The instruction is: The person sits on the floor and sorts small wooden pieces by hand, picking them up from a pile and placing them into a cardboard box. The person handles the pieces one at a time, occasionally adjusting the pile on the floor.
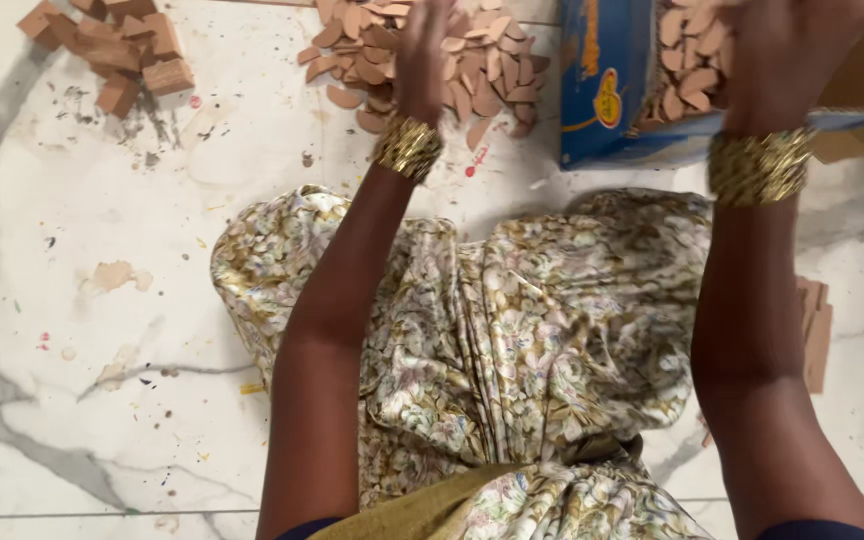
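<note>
Gold bangles (408, 148), floral patterned skirt (512, 330)

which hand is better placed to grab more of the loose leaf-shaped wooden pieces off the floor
Left, probably. The left hand is already over the floor pile of leaf-shaped pieces, seemingly touching it. The right hand is over the blue box, which holds more such pieces, away from that pile.

My white marble floor (102, 330) carries wooden blocks (117, 45) at eleven o'clock, leaf-shaped wood pieces (482, 70) at twelve, a blue box (602, 90) at one.
</note>
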`<state>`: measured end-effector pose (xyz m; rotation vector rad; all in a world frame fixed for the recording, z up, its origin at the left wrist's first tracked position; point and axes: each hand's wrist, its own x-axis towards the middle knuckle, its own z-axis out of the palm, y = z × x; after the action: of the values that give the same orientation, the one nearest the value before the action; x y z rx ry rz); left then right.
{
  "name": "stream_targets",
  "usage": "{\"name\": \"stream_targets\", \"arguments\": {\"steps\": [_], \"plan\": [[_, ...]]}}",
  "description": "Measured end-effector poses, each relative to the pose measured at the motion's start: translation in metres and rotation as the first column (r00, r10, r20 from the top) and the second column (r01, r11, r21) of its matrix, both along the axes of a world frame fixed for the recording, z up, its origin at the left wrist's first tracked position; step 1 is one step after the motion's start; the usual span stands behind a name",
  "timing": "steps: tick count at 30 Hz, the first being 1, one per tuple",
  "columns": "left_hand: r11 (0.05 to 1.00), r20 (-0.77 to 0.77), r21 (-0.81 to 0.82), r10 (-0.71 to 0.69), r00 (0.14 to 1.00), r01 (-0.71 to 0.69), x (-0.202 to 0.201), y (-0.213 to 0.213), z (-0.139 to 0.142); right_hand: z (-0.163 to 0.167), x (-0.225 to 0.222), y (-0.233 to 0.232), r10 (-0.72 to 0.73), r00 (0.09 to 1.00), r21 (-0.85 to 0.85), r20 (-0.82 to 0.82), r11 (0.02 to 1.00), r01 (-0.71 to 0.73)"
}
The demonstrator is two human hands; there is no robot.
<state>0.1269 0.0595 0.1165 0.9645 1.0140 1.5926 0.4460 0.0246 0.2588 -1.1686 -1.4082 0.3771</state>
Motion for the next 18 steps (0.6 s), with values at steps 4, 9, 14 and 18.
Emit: {"name": "stream_targets", "arguments": {"steps": [4, 9, 14, 18], "plan": [[0.996, 0.022, -0.013, 0.091, 0.996, -0.09, -0.058, -0.022, -0.044, -0.02, -0.092, -0.031, 0.342, 0.772, 0.135, 0.535, 0.868, -0.478], [0.911, -0.477, -0.246, 0.183, 0.86, -0.331, -0.091, -0.059, -0.079, -0.061, -0.156, -0.031, 0.498, 0.596, -0.293, 0.63, 0.863, -0.411], [0.937, -0.658, -0.225, 0.055, 0.751, -0.266, -0.077, -0.058, -0.094, -0.144, -0.147, -0.017, 0.472, 0.608, -0.296, 0.639, 0.88, -0.371], [0.973, -0.885, 0.208, 0.232, 0.403, -0.104, -0.044, -0.05, -0.1, -0.179, -0.151, -0.016, 0.479, 0.597, -0.33, 0.643, 0.877, -0.348]]}}
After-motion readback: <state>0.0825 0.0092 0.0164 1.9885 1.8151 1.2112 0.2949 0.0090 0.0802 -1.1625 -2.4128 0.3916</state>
